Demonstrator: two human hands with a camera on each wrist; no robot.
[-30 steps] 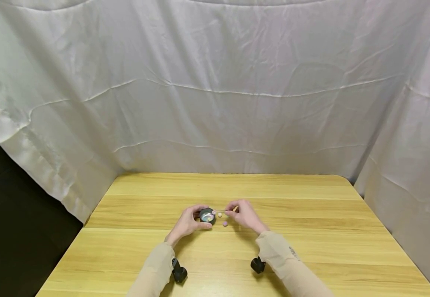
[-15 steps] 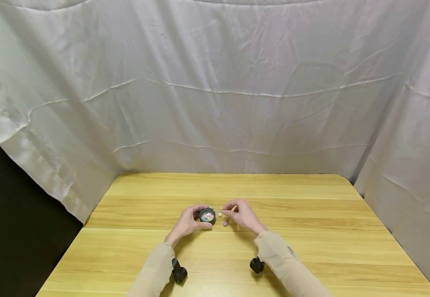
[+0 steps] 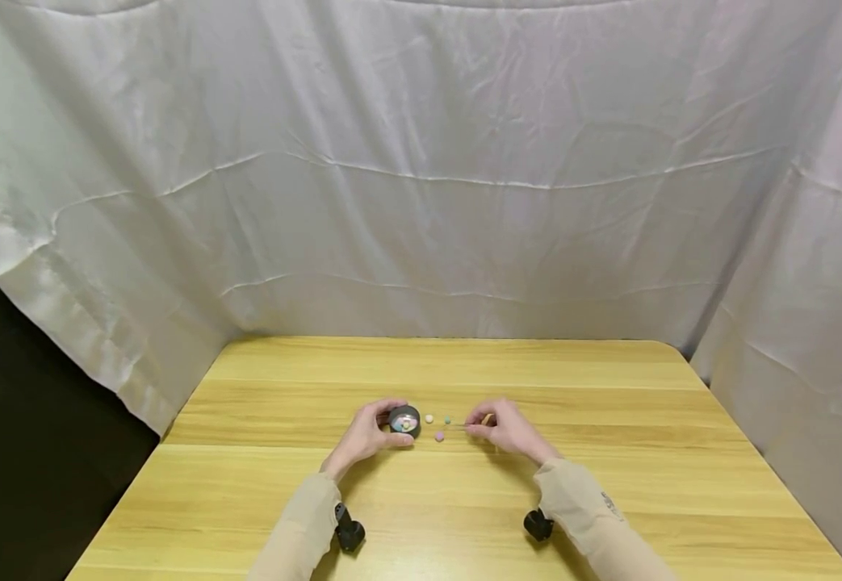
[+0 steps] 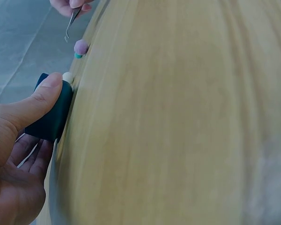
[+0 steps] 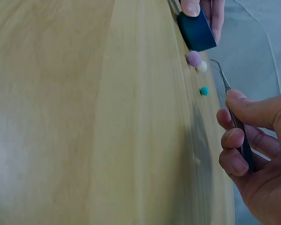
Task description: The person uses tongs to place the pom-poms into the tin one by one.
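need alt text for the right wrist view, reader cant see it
A person's right hand holds bent-tipped tweezers near three small balls, a purple ball, a white ball and a teal ball, on a wooden table. At the top of the picture, the left hand grips a dark container.

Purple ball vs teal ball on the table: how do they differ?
Colour: the purple ball is pale purple, the teal ball green-blue.
Size: the purple ball is clearly larger than the teal ball.
Place: the teal ball lies closer to the right hand than the purple ball.
Shared: both look round and rest on the table.
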